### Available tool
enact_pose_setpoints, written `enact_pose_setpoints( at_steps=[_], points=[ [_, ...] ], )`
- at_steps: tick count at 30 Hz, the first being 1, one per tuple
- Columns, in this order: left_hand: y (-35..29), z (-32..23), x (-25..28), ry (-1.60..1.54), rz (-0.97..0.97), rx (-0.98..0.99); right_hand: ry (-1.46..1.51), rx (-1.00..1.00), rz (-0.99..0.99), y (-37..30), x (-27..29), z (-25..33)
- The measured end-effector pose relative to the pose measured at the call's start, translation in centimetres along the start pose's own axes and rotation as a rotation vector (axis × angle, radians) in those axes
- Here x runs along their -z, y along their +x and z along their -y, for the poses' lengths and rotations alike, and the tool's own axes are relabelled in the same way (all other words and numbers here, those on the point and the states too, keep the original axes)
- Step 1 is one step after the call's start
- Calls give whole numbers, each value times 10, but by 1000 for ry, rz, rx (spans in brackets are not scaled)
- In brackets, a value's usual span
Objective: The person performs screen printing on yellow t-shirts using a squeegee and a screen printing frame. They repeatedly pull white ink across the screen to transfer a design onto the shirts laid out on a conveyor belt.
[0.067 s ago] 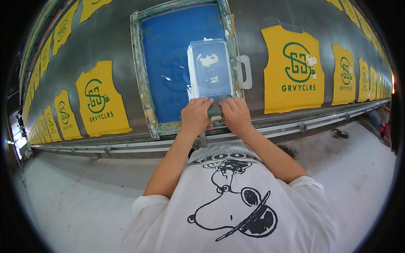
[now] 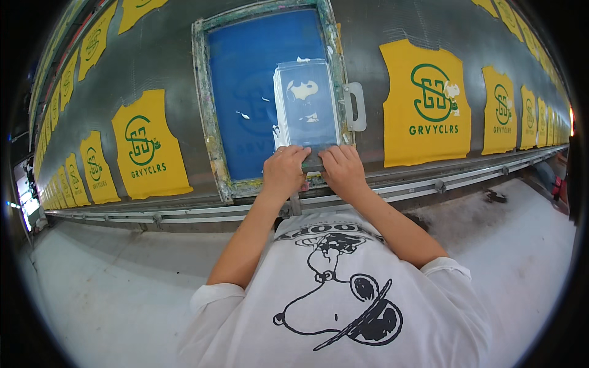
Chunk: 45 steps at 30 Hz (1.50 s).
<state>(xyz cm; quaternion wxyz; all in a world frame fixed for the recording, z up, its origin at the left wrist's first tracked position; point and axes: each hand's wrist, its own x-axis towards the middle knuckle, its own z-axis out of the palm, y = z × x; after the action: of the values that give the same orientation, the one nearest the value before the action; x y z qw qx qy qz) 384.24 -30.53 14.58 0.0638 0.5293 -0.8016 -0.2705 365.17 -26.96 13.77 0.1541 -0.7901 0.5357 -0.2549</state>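
A printing screen with a paint-stained frame and blue mesh lies on the long dark table. Both my hands are at its near end, closed on a dark squeegee set crosswise. My left hand grips its left part and my right hand its right part, thumbs toward each other. The fingers hide most of the squeegee. Beyond it stretches a pale, see-through rectangle of the mesh, with a cream patch in it and white ink along its left side.
A white handle sticks out from the screen's right side. Yellow shirt panels with green prints lie in rows, one panel to the right and another to the left. A metal rail runs along the table's near edge, above a pale floor.
My hands and the squeegee have shifted very slightly toward me at the near end of the screen. The grip stays the same.
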Motion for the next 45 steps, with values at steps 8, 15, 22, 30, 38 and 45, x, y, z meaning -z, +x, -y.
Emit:
enact_pose_setpoints(
  at_steps=[8,15,22,30,38,45],
  points=[
    [103,17,71,76,276,65,59,-444,-489,75,0,-91],
    [171,27,92,75,98,47,430,-832,-417,84,-13,-96],
    [95,41,31,68,-191,-198,471,-806,-444,85,-14,-97],
    [-58,4,-11,91,-280,-203,277,-683,-326,90,7,-86],
    [-100,88,68,-95,-202,-187,397,-608,-446,142,-32,6],
    [-166,256,143,-90,-108,-75,434,-725,-408,202,-165,163]
  ],
)
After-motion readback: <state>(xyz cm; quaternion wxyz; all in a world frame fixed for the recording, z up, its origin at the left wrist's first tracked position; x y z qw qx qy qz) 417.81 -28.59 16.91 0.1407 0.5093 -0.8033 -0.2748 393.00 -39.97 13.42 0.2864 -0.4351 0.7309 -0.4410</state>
